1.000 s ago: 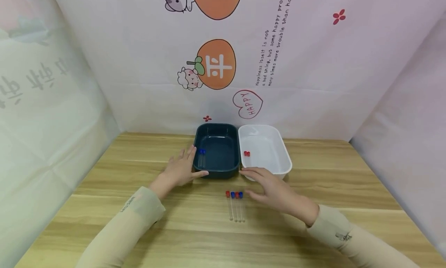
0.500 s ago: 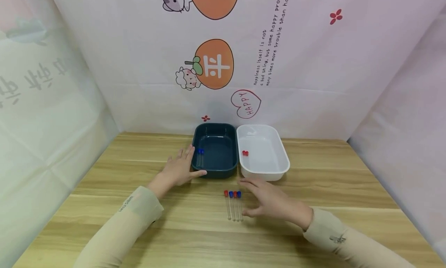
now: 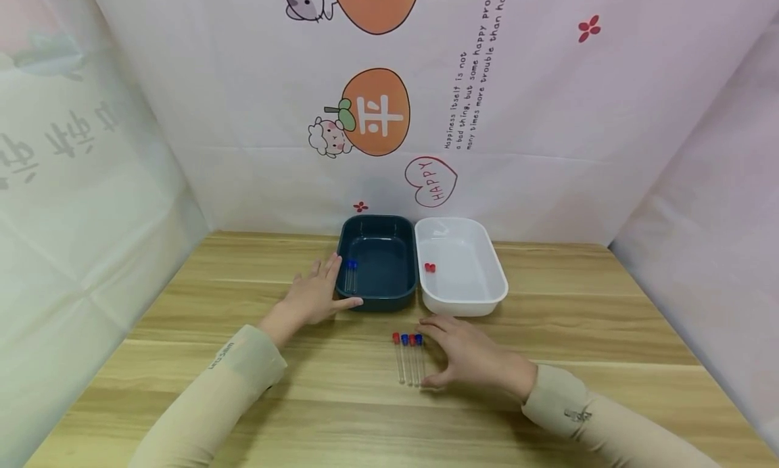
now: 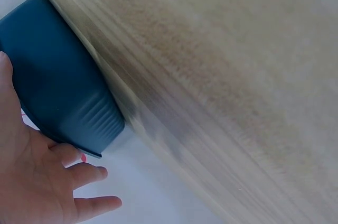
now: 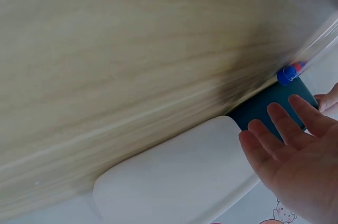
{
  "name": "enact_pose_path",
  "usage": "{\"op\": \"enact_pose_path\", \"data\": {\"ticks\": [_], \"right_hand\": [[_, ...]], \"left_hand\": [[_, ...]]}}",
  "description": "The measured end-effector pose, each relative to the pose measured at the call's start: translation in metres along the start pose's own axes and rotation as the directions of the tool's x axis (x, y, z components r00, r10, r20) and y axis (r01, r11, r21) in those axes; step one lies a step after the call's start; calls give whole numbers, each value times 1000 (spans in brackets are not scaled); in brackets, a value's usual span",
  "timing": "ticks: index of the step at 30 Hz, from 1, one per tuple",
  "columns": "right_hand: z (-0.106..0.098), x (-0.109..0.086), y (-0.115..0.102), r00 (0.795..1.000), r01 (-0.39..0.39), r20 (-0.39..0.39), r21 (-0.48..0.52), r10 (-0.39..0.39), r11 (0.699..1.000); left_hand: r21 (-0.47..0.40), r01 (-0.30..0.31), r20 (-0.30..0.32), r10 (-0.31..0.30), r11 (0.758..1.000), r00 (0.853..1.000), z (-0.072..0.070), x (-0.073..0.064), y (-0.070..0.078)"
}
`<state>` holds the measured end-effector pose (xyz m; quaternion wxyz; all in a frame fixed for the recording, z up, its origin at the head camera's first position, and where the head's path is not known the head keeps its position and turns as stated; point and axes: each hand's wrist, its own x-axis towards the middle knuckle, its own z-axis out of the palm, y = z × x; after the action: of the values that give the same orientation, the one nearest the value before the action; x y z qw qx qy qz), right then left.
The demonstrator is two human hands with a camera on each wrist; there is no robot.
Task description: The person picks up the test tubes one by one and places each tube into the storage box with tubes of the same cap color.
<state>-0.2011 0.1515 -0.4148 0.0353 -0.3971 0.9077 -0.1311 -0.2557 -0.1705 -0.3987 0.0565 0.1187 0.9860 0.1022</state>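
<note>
In the head view, my left hand is spread against the left side and front corner of a dark teal dish, fingers fairly straight. Two blue-capped test tubes lie inside that dish. A white dish beside it holds two red-capped tubes. On the table in front, several clear test tubes lie side by side, their caps alternating red and blue. My right hand is just right of this row, thumb and fingers apart and loosely bent. The right wrist view shows its palm holding nothing.
Both dishes stand side by side at the back of the wood-grain table, close to a printed cloth backdrop. Cloth side walls rise left and right.
My right hand has come back from the white dish's front rim toward me and lowered beside the row of tubes. The left hand stays at the teal dish.
</note>
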Motion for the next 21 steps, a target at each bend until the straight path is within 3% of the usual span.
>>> {"op": "enact_pose_path", "data": {"ticks": [21], "right_hand": [[5,2,-2,997,-71,38,-17,71,997]], "left_hand": [[-10,-3,5,3,1000,1000,0,2,1]]}}
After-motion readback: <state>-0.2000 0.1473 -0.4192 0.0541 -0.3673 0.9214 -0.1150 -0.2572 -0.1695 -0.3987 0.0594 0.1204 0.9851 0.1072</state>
